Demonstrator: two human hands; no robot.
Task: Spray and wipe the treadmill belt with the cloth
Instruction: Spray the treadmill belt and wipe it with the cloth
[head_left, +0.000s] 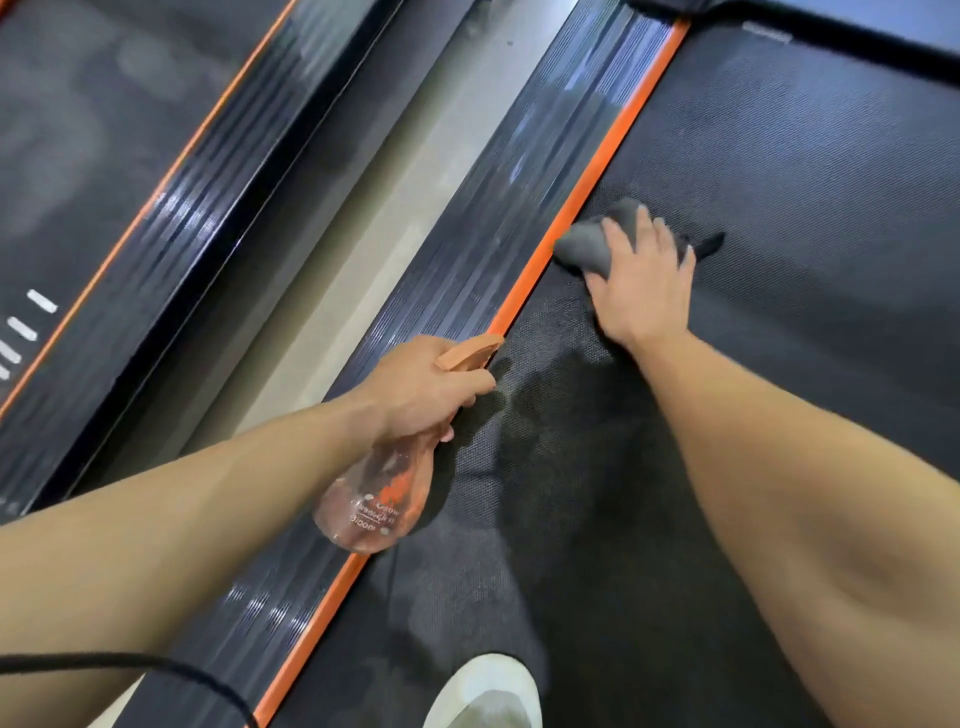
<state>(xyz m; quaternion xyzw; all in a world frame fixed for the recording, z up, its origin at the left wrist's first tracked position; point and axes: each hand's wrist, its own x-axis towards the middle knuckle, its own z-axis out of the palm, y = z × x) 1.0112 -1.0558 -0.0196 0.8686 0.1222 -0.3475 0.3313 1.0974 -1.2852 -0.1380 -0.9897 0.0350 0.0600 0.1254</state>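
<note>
We are wiping — right hand (641, 280) presses the cloth (584, 244) flat-fingered on the belt (779, 156), left hand (426, 384) grips the bottle (374, 499) — likely next, the wet patch (550, 395) beside it

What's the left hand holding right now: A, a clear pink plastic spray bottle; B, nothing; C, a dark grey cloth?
A: the left hand grips the clear pink plastic spray bottle by its neck, while the right hand presses the dark grey cloth on the black treadmill belt.
</note>
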